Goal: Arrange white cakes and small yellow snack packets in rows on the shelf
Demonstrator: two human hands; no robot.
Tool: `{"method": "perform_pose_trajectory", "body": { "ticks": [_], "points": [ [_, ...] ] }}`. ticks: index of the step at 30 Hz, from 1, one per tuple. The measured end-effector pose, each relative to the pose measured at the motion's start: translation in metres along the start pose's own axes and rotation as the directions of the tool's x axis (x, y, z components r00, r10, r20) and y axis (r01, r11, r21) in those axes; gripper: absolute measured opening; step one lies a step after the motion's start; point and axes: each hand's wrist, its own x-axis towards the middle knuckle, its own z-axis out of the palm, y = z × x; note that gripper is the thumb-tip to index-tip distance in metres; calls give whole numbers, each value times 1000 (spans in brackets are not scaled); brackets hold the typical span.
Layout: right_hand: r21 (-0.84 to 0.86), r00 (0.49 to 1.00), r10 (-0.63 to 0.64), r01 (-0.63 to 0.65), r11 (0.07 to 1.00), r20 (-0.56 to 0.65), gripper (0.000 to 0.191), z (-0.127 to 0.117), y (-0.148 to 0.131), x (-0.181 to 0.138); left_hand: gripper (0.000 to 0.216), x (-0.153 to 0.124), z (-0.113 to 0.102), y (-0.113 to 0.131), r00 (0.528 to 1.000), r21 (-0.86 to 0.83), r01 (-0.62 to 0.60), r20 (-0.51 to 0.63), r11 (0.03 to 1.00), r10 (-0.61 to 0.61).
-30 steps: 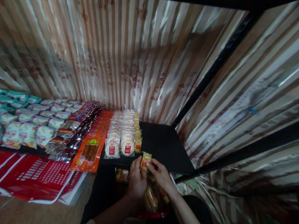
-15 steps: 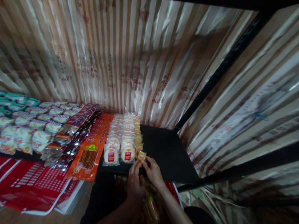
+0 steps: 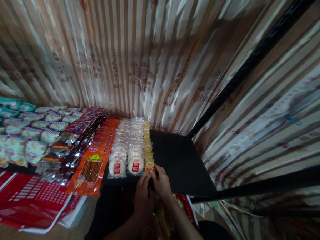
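Note:
At the front end of a row of small yellow snack packets (image 3: 147, 146), both hands have their fingertips on one yellow snack packet (image 3: 149, 166). My left hand (image 3: 143, 196) is closed at its lower left edge, and my right hand (image 3: 162, 182) pinches it from the right. The fingers partly cover the packet. Just left of it stand two rows of round white crackers in clear wrappers (image 3: 136, 165). Below my hands, more yellow packets (image 3: 162, 225) lie in a dim red container (image 3: 190, 208), partly hidden by my forearms.
The black shelf (image 3: 178, 162) extends right of the rows. Leftward lie an orange snack bag (image 3: 89, 170), dark purple packs (image 3: 81, 126) and white packs (image 3: 35, 149). A red basket (image 3: 32, 198) is at lower left. A black pole (image 3: 243, 72) slants before the striped sheeting (image 3: 151, 63).
The yellow packet has moved slightly up and left, against the front of its row, with both hands following. The camera view has shifted slightly.

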Motion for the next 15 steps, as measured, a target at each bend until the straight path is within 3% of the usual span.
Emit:
{"method": "perform_pose_trajectory", "body": {
  "ticks": [5, 15],
  "points": [
    [-56, 1000, -7, 6, 998, -7, 33, 3, 4, 0, 52, 1, 0, -2, 1000, 25, -7, 13, 1000, 7],
    [-3, 1000, -21, 21, 1000, 6, 32, 5, 14, -1, 51, 1, 8, -13, 997, 52, -81, -5, 995, 81]
  ]
}}
